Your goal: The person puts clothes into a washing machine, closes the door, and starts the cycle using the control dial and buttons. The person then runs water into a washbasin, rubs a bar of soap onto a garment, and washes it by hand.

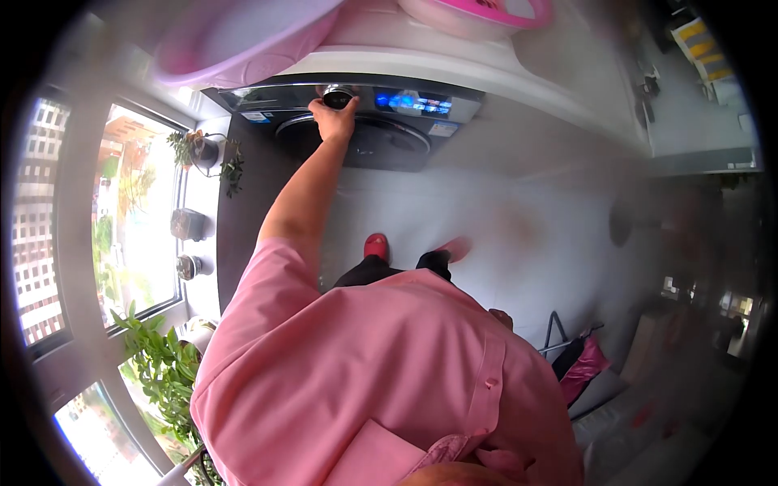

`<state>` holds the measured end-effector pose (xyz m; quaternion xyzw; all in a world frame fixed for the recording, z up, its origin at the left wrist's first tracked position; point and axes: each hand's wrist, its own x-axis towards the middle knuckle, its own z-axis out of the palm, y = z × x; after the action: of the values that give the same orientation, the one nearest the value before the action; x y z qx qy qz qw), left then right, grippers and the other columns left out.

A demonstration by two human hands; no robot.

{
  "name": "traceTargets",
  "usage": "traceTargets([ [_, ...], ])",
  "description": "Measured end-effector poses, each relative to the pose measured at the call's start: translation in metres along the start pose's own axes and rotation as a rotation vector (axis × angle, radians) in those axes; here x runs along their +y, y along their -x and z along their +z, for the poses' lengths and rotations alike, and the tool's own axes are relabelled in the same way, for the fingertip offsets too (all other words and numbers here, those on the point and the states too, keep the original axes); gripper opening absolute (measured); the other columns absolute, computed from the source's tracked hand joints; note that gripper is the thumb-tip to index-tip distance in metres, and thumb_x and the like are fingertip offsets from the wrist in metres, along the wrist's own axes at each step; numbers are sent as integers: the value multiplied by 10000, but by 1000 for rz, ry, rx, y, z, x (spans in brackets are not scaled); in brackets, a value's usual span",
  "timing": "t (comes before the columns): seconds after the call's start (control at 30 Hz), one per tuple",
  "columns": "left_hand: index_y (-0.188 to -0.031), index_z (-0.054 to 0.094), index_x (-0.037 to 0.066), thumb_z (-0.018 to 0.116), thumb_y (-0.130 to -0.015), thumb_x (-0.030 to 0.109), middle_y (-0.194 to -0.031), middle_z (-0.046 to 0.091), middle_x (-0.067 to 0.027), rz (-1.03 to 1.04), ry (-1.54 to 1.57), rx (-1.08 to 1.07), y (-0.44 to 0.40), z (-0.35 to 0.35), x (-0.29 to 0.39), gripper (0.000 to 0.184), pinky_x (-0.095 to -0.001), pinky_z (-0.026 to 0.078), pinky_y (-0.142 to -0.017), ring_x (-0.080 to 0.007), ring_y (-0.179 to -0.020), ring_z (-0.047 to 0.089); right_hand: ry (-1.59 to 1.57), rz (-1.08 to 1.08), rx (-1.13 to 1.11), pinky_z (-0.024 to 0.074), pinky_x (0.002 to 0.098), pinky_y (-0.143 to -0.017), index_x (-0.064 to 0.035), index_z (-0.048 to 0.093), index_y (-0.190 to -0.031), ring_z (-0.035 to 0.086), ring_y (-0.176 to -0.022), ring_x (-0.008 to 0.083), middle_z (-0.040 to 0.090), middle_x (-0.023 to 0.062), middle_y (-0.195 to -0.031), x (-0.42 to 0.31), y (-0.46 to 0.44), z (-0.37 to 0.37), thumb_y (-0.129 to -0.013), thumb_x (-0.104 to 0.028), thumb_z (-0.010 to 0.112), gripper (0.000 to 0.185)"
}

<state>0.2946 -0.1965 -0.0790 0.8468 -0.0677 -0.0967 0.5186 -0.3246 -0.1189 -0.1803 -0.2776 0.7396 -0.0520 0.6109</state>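
Washing-machine dial [338, 95] in the head view, chrome-rimmed and dark-faced, set in the dark control panel [275, 95] and pinched between thumb and fingers of the left hand [333, 121]. Left arm [293, 206] stretched well forward, back of the hand upward, fingers along the dial's left side, thumb against its right. Right hand not surely identifiable: only a small brown patch [502, 317] past the shirt's edge, so impossible to tell how its fingers stand.

Right of the dial, a display [415, 103] lit blue. Below, the round door [385, 144], partly hidden behind hand and wrist. Above, a large pink basin [251, 49] overlapping the panel's left end from this angle, and farther right a second pink-rimmed basin [478, 18] on the white counter [389, 61].

Underfoot, pale floor [438, 198] with red slippers [376, 245]; pink shirt [356, 356] filling the foreground. To the left, bright windows [138, 202], a trailing potted plant [232, 168] and two small containers [188, 225] along the sill [208, 243], leafy green plant [166, 368] nearer. To the right, blurred, a pink-and-black bundle [582, 373].
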Motion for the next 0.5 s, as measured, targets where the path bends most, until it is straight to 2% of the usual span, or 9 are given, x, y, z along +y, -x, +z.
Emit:
traceTargets([
  [0.07, -1125, 292, -10, 753, -588, 365, -1103, 443, -246, -20, 14, -7, 0, 1, 2, 801, -372, 373, -884, -361, -1031, 469, 50, -27, 24, 487, 316, -587, 3, 457, -1101, 591, -691, 207, 575, 140, -928, -1, 1, 2, -826, -191, 509, 340],
  [0.13, -1157, 277, -28, 736, -617, 410, -1074, 488, -229, -54, 18, 27, -1, 8, -3, 833, -366, 389, -864, -331, -996, 506, 32, -43, 25, 488, 312, -587, 7, 459, -1096, 592, -688, 206, 575, 159, -944, 1, -2, 2, -825, -185, 508, 336],
  [0.33, -1164, 265, -50, 709, -640, 412, -1075, 478, -253, -39, 132, 5, 0, 9, -6, 828, -364, 385, -864, -314, -1009, 499, 13, -72, -8, 494, 325, -599, 21, 465, -1086, 597, -672, 217, 571, 192, -972, 6, -12, -4, -817, -181, 515, 340],
  [0.5, -1179, 259, -72, 703, -647, 395, -1099, 456, -267, -85, 235, -26, 6, 3, 8, 836, -373, 379, -871, -323, -1026, 483, 74, -117, -29, 490, 342, -664, 35, 484, -1064, 596, -756, 230, 580, 201, -951, 9, -15, -5, -808, -192, 518, 344],
])
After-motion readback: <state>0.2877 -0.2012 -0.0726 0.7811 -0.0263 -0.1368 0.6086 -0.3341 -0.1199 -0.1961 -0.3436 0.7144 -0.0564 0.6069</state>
